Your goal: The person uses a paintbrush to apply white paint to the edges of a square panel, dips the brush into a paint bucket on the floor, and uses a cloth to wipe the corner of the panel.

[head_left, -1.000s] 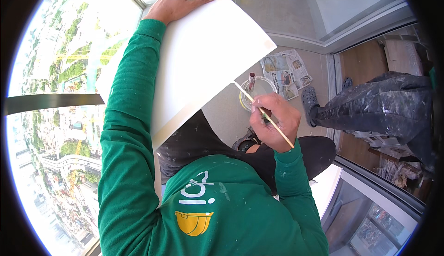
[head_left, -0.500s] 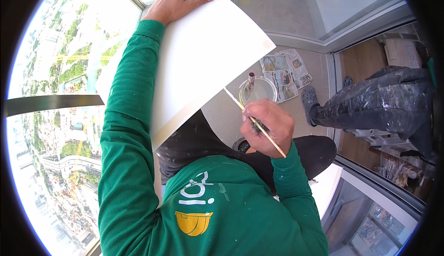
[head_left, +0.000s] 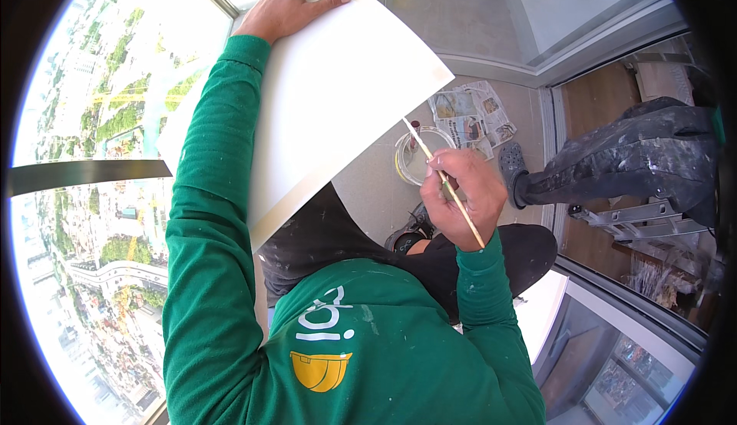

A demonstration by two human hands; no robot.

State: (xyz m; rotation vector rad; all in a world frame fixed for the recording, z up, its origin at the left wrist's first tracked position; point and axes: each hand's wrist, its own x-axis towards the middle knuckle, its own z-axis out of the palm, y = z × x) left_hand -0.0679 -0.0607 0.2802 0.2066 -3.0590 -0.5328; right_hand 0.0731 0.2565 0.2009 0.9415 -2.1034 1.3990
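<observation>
A white panel (head_left: 330, 95) slants across my lap, with a beige strip along its near edge. My left hand (head_left: 285, 9) holds it at the far edge, thumb on the face and fingers at the rim. In my right hand (head_left: 466, 195) a thin paintbrush (head_left: 418, 144) with a wooden handle is pinched, its whitish tip close beside the panel's right edge. Whether the tip touches the panel I cannot tell. Behind that hand, a round bucket (head_left: 398, 165) with a pale rim stands on the floor, partly hidden, with a dark red-brown handle (head_left: 415, 126) at it.
Newspaper sheets (head_left: 491, 114) lie on the floor beyond the bucket. Another person's paint-spotted leg (head_left: 614, 164) and grey clog (head_left: 513, 164) are at the right, by a sliding door track and a metal ladder (head_left: 645, 214). A large window (head_left: 115, 118) runs along my left.
My right hand and the paintbrush have shifted right, and the brush tip has risen along the panel's edge. The left hand keeps its place on the panel.
</observation>
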